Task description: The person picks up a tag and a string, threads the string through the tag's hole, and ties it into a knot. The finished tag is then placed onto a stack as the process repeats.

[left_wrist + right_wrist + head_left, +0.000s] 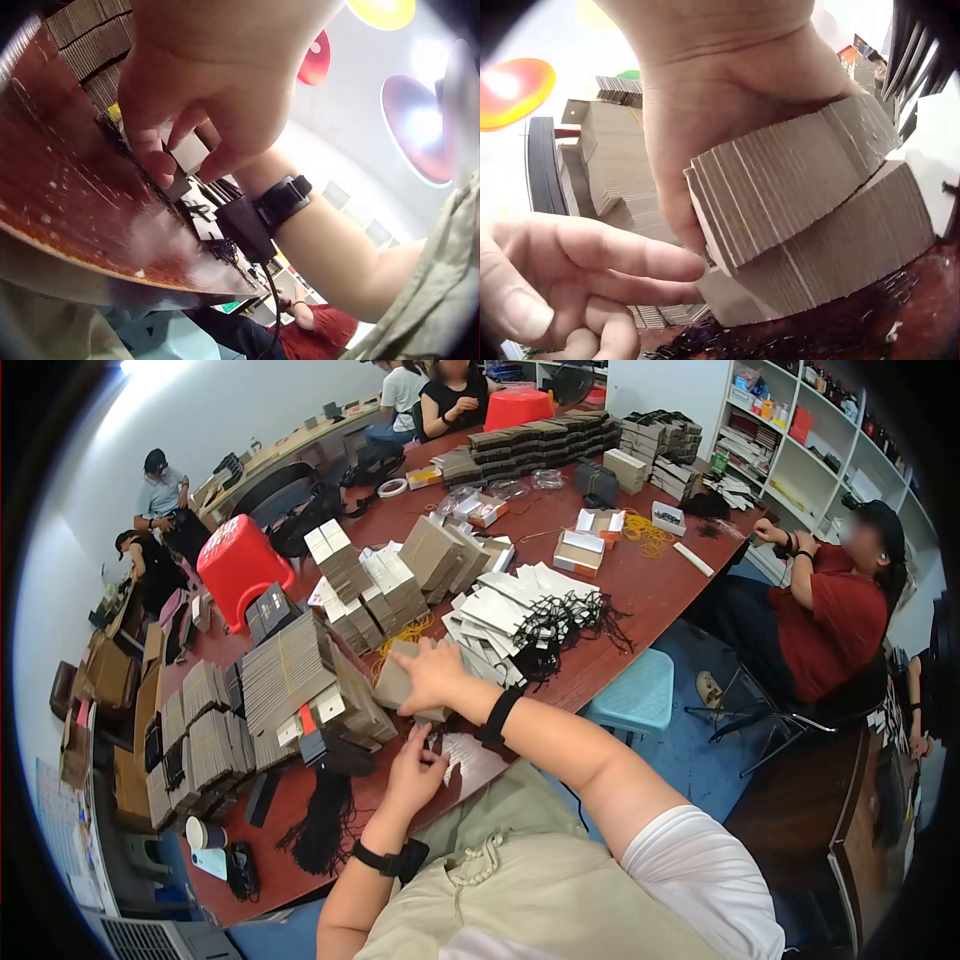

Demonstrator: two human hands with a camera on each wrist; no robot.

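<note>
Cluttered red-brown surface [655, 588]: the right hand [432, 675] clamps its fingers round a fanned cardboard stack [795, 187] at near centre. The left hand [415, 765] curls just nearer; I cannot tell what it holds. A slack grip could spill the sheets.

The head camera looks down over the table [650, 590]; wrist cameras (near, low, upward-tilted) face the cardboard stack [795, 202], also seen from above.

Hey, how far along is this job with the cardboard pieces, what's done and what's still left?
Done, it seems: tidy rows of brown cards stand at the left of the table. In hand: the right hand grips a stack of cards, and the left hand reaches its fingers to the stack's corner. Left, probably: a loose heap of white packets with black cords.
</note>
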